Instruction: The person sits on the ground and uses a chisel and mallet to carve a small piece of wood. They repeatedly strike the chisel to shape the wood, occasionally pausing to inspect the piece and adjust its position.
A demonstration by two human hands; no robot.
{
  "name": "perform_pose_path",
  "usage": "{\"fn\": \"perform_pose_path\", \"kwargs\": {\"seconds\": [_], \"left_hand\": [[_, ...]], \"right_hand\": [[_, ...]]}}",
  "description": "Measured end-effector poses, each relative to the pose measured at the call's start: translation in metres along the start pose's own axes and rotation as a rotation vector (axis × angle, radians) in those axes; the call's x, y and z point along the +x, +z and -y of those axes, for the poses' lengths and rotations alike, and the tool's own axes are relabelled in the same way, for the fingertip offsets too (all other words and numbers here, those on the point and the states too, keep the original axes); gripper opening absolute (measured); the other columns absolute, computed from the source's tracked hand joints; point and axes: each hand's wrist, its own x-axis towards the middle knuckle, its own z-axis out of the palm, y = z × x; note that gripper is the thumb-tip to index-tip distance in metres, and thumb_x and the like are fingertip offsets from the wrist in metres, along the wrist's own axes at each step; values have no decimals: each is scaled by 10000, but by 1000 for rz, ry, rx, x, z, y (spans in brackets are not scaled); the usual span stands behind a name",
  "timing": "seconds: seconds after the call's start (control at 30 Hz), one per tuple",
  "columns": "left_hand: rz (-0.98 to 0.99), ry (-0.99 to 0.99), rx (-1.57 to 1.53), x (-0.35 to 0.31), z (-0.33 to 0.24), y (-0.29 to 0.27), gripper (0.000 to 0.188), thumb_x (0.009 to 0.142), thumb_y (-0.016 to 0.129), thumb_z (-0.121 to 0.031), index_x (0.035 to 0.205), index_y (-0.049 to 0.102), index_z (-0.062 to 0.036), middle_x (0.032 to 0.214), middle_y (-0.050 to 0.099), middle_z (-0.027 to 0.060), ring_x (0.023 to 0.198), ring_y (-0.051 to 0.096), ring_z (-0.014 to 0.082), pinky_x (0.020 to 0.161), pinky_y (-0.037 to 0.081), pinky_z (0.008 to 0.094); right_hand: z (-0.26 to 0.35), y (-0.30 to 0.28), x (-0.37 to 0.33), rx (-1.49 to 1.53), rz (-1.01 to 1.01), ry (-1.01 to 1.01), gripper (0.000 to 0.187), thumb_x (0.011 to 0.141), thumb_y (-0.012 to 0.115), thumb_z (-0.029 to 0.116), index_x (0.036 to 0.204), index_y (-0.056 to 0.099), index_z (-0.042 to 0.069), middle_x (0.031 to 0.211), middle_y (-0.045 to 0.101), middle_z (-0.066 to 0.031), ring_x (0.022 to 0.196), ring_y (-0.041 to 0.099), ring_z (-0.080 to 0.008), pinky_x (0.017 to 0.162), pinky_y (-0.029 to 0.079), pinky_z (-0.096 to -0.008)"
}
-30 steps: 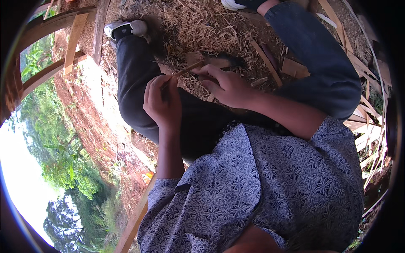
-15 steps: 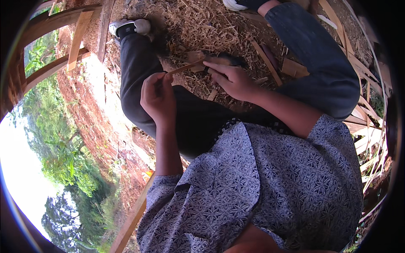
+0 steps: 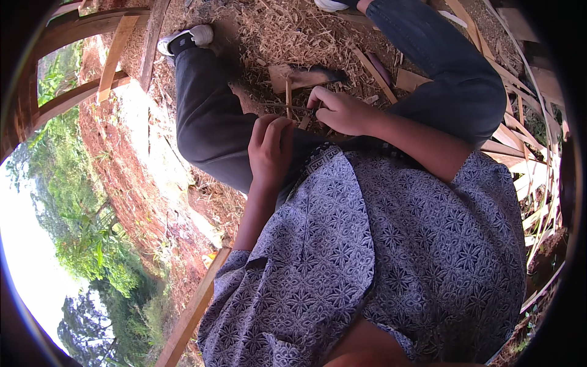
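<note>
A short, narrow wooden strip [image 3: 289,96] stands out from the fingertips of my left hand [image 3: 269,144], which is closed on its lower end above my lap. My right hand [image 3: 343,112] is curled round what looks like a thin-bladed knife, its handle mostly hidden in the fingers. The slim dark blade [image 3: 269,104] points left and crosses the strip, close above my left fingers. Whether the edge touches the wood I cannot tell. Just beyond lies a piece of wood [image 3: 301,77] with a blackened right end.
Wood shavings [image 3: 275,33] cover the ground between my legs. A narrow slat [image 3: 374,76] and a board piece [image 3: 411,81] lie by my right leg. Loose strips [image 3: 529,153] pile up at the right. A timber beam [image 3: 189,312] slants beside my left side.
My left hand has moved right and nearer my body, and the strip has turned from slanting to upright. My right hand has shifted slightly right, and the blade now shows across the strip.
</note>
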Motion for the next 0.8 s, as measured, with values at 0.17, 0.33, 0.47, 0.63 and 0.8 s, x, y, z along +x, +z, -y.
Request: {"fn": "perform_pose_path", "kwargs": {"seconds": [0.17, 0.33, 0.47, 0.63, 0.8], "left_hand": [[59, 8, -128, -21, 6, 1, 197, 853, 772, 24, 995, 655, -47, 1013, 671, 123, 870, 692, 294, 715, 569, 386], [44, 44, -181, -40, 22, 5, 217, 837, 758, 9, 1026, 674, -58, 1035, 666, 110, 894, 699, 293, 714, 578, 392], [7, 41, -228, -47, 33, 9, 260, 804, 752, -4, 1048, 685, -65, 1062, 660, 105, 933, 696, 294, 731, 580, 397], [64, 28, -282, -49, 39, 7, 281, 799, 732, -32, 1073, 687, -72, 1092, 650, 114, 1021, 678, 310, 774, 578, 397], [62, 25, -307, -53, 45, 9, 287, 814, 720, -57, 1099, 688, -75, 1099, 644, 119, 1053, 669, 316, 798, 578, 393]], "right_hand": [[5, 2, 1, -223, 18, 37, 260, 1006, 634, 301, 1093, 573, 64, 800, 680, -130, 764, 703, -271, 717, 519, -432], [5, 13, 11, -228, 43, 97, 206, 1004, 634, 245, 1124, 585, 85, 790, 707, -84, 755, 705, -254, 709, 522, -412], [38, 14, 6, -237, 61, 180, 201, 1001, 644, 246, 1117, 627, 82, 812, 720, -71, 752, 702, -239, 700, 514, -392], [42, 23, 6, -364, -8, 128, 193, 988, 666, 265, 1030, 665, 77, 834, 719, -73, 758, 699, -246, 690, 507, -383], [51, 27, 13, -422, -14, 124, 212, 976, 675, 294, 999, 663, 83, 853, 718, -97, 781, 705, -295, 696, 514, -404]]}}
